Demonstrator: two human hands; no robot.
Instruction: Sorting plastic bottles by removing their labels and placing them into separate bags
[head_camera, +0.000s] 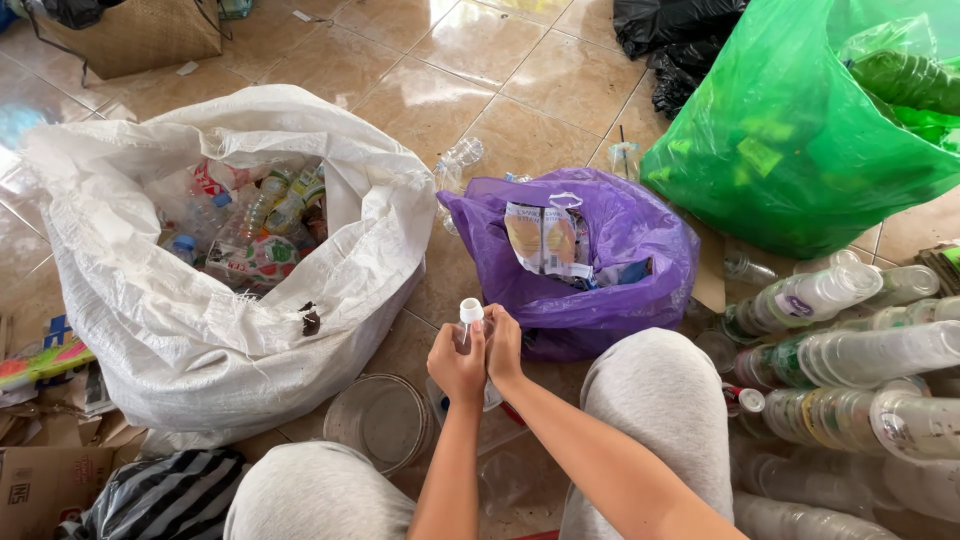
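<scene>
hands: left hand (457, 362) and right hand (503, 345) meet low in the middle, just in front of the purple bag, fingers of both closed around one small bottle.
bottle: the bottle (470, 312) is clear plastic with a white cap, upright between the two hands, just this side of the purple bag; only the cap and neck show, the body is hidden by the fingers.
purple bag: the purple bag (640, 250) sits open on the floor; inside lie two flattened printed cartons and some blue scrap, the rest too crumpled to make out.
white sack: one woven white sack (200, 330), left of the purple bag, mouth rolled open; it holds many clear plastic bottles and labels, too jumbled to count.
green bag: one big green bag (790, 130), behind and right of the purple bag, stuffed with green plastic; its top and right side are cut off.
black bags: black bags (670, 40) lie behind the purple bag, partly cut off; number unclear.
cup stacks: several sleeves of nested clear cups (850, 350) lie on their sides right of the purple bag; at least five, running off the edge.
loose bottle: one crushed clear bottle (455, 165) lies on the tiles between the white sack and the purple bag.
lid: one round clear lid (385, 420) lies flat near the left hand, on the white-sack side.
knees: two grey-clad knees (660, 400) frame the arms.
</scene>
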